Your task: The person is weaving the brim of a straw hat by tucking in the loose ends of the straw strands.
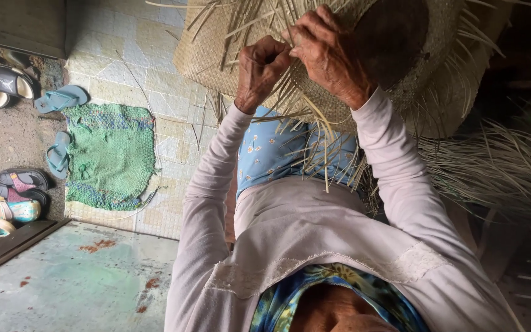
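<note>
**Woven straw hat, half-finished, held on my lap**

The pale, round woven straw hat (401, 80) rests over my knees, its loose unwoven strands (321, 147) hanging from the brim across my blue flowered skirt (271, 154). My left hand (259, 71) is closed into a fist, fingers pinched together on a few thin strands at the near edge of the brim. My right hand (330, 55) lies just beside it, touching it, fingers curled down and pressed onto the weave; whether it grips a strand I cannot tell. Both pale long sleeves (394, 178) reach up to the hat.

A bundle of dry straw (499, 166) lies beyond my right arm. On the tiled floor (124, 49) past my left arm: a green knitted mat (110, 157), with several sandals (23, 184) along its far edge.
</note>
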